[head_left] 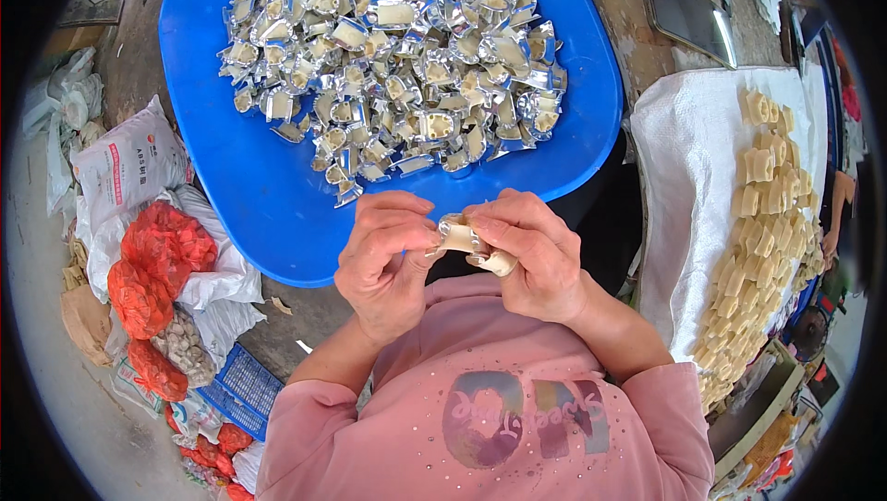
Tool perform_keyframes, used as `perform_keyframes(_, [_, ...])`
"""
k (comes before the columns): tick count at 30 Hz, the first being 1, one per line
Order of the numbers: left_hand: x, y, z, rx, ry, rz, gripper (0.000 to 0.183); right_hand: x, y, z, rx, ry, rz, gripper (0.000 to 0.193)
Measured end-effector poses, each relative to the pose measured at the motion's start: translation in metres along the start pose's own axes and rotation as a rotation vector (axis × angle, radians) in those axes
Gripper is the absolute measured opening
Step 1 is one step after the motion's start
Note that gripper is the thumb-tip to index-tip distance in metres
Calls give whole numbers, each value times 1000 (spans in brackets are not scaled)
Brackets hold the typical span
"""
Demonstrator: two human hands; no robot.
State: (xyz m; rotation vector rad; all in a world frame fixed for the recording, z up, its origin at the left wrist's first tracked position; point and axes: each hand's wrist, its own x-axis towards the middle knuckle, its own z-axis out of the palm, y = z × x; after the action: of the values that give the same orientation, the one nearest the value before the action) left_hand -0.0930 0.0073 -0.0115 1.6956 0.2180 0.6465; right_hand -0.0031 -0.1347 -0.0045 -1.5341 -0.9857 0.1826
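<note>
My left hand [386, 256] and my right hand [531, 252] meet in front of my chest, both gripping one small silver foil-wrapped cream piece [459, 237]. A second bare cream piece [499, 264] pokes out under my right fingers. Just beyond my hands lies a big blue tray [240, 196] holding a heap of several foil-wrapped pieces [397, 58].
To my right a white cloth [684, 169] carries rows of unwrapped cream pieces [762, 233]. On the floor at left lie red mesh bags [152, 265], white sacks [125, 164] and a blue crate [242, 388]. A dark tablet-like slab [688, 12] rests on the worn surface at upper right.
</note>
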Motion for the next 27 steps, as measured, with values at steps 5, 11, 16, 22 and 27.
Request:
perform_keyframes(5, [3, -5, 5, -29, -15, 29, 13, 0, -1, -2, 19, 52, 30, 45])
perform_keyframes(11, [3, -3, 14, -122, 22, -53, 13, -2, -5, 2, 56, 85, 155, 41])
perform_keyframes(16, [2, -1, 19, -57, -14, -72, 12, -2, 1, -6, 1, 75, 129, 39])
perform_keyframes(22, [8, 0, 24, -211, 2, -116, 11, 0, 9, -9, 0, 59, 76, 41])
perform_keyframes(27, [8, -10, 13, -72, -67, 108, 15, 0, 8, -11, 66, 74, 71, 43])
